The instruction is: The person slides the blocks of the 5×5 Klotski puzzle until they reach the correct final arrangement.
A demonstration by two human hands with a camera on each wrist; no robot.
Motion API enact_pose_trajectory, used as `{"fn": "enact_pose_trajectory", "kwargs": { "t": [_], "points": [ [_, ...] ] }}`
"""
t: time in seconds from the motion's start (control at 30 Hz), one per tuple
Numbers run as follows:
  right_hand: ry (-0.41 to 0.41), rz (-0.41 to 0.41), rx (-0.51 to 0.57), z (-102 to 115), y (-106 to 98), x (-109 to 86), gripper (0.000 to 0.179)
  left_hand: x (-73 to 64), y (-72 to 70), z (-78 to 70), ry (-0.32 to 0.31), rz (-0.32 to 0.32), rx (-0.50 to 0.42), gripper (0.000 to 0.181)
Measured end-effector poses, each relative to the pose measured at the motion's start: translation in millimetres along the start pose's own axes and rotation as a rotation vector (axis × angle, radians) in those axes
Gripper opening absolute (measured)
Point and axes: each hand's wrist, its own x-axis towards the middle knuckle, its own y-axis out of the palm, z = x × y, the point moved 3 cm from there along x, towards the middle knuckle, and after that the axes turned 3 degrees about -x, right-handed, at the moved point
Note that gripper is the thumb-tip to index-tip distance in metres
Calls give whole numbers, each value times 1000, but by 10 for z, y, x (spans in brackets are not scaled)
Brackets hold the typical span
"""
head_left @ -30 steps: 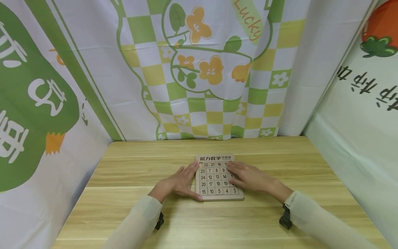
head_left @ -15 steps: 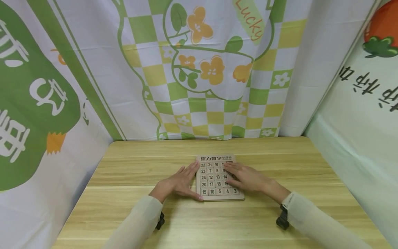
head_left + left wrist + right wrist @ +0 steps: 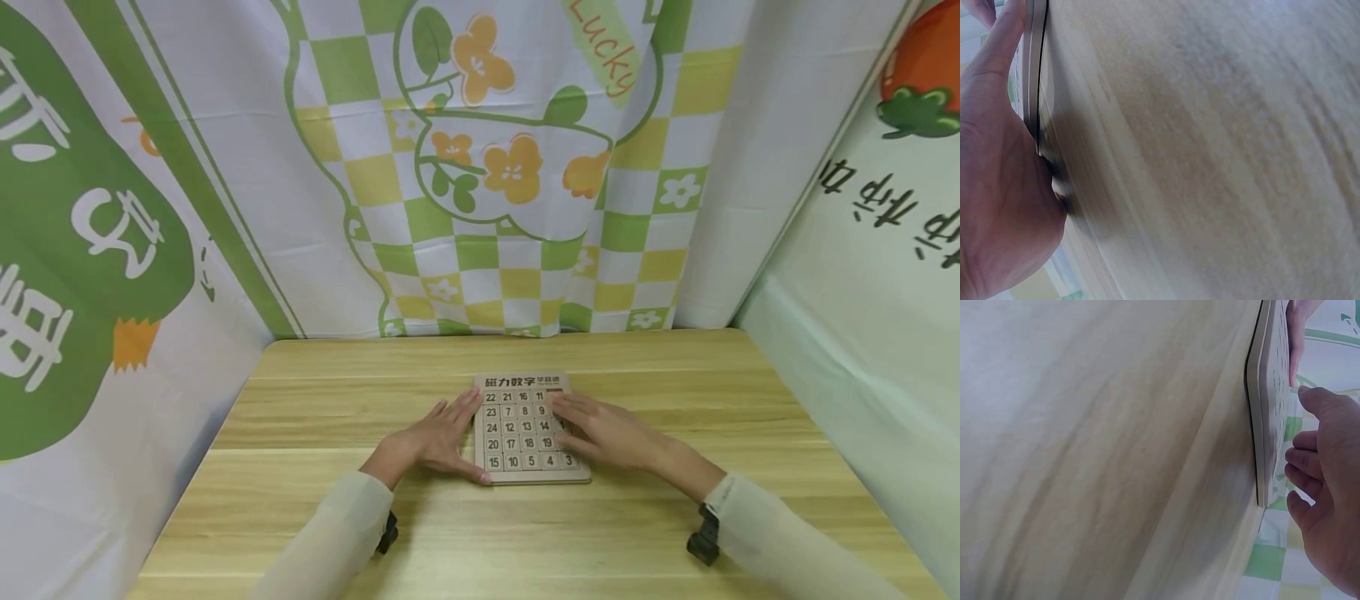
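Observation:
A wooden sliding number puzzle (image 3: 528,476) lies flat on the table, with Chinese lettering along its far edge. Tiles 22, 21, 16 and 11 show in its top row, and a dark gap shows at that row's right end. My left hand (image 3: 429,440) braces the left side, fingers along the edge and thumb at the near left corner. Over the right-hand column is my right hand (image 3: 611,432), its fingers hiding several tiles there. In the right wrist view, the right hand's fingers are loosely bent just above the board's face.
The light wood table (image 3: 480,542) runs back to a white curtain (image 3: 517,283) with green and yellow checks. Printed cloth hangs at the left (image 3: 202,333) and right sides. Each wrist carries a small black camera, one at the right sleeve (image 3: 703,537).
The top-row tiles have slid left, so the gap has gone from the upper left to the upper right. My right hand moved left, then back right. My left hand stayed put.

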Motion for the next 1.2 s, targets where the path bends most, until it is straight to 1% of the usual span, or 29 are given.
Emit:
{"fn": "enact_pose_trajectory", "kwargs": {
  "t": [0.13, 0.3, 0.37, 0.47, 0.53, 0.6, 0.7, 0.87, 0.93, 1.0, 1.03, 1.2],
  "points": [
    [-17, -17, -19, 16, -35, -83, 58, -21, -19, -30, -1, -3, 27, 150],
    [-20, -15, -32, 33, -62, -186, 59, -102, -144, -197, -28, 31, 37, 144],
    [-34, -19, -37, 48, -76, -227, 59, -118, -174, -235, -38, 44, 46, 142],
    [-73, -31, -52, 96, -97, -289, 58, -127, -177, -238, -40, 50, 36, 143],
    [-100, -39, -63, 136, -102, -336, 57, -120, -158, -214, -33, 45, 26, 145],
    [-126, -47, -74, 185, -102, -386, 55, -82, -93, -130, -20, 27, 17, 146],
    [-151, -50, -91, 251, -84, -466, 53, -86, -96, -133, -18, 26, 10, 145],
    [-163, -41, -102, 327, -33, -553, 53, -119, -149, -202, -27, 38, 5, 145],
    [-169, -44, -102, 343, -18, -573, 52, -119, -153, -204, -23, 34, 2, 146],
    [-179, -44, -97, 354, -5, -591, 51, -83, -104, -140, -11, 16, 12, 146],
    [-184, -45, -94, 359, 0, -598, 51, -101, -128, -169, -16, 24, 7, 146],
    [-188, -41, -87, 377, 19, -609, 50, -93, -119, -159, -22, 32, 21, 145]
  ]
}}
